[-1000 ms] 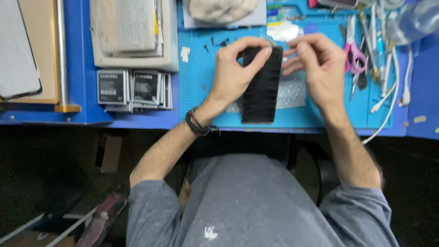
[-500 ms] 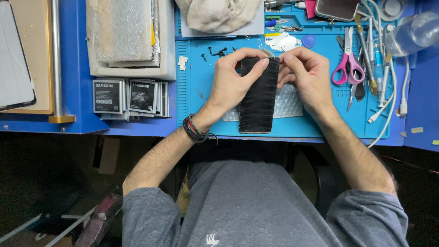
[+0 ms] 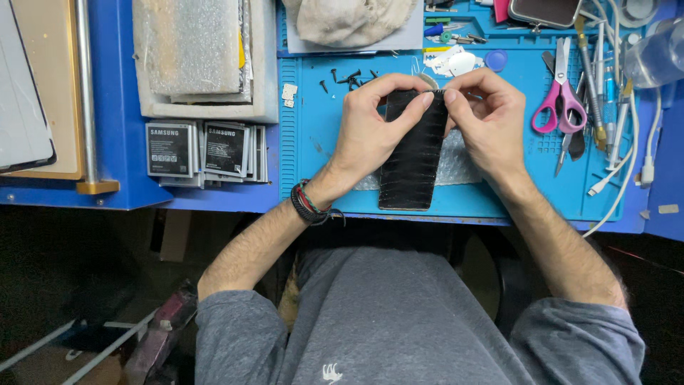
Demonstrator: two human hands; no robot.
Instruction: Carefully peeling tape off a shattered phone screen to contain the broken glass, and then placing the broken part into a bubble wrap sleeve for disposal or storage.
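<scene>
in the head view, the left hand (image 3: pixel 370 132) and the right hand (image 3: pixel 484 121) meet over the top end of one black phone-shaped slab (image 3: pixel 412 160), which lies upright on the blue work mat (image 3: pixel 320 164) near its front edge, its lower end resting on a sheet of bubble wrap (image 3: pixel 456 167) that is mostly hidden beneath slab and hands. the left fingers are curled, thumb and forefinger pinching the slab's top left corner; the right fingers are also curled, thumb and forefinger closed on something at the top right corner, too small and too covered to make out. the slab's upper edge is hidden by the fingertips, and whether it is a back cover or a screen cannot be told. the left wrist wears a stack of dark bracelets (image 3: pixel 308 203). above the left hand lie small black screws (image 3: pixel 349 77), about seven, some hard to separate. to the right lies one pair of pink-handled scissors (image 3: pixel 561 96), beside a row of slim tools (image 3: pixel 597 85) whose count is unclear where they overlap, and white cables (image 3: pixel 627 167) running off the mat. on the left stand phone batteries (image 3: pixel 206 150), two faces showing and more stacked behind. a foam tray (image 3: pixel 206 64) and a crumpled cloth (image 3: pixel 349 20) are cut off by the top edge.
</scene>
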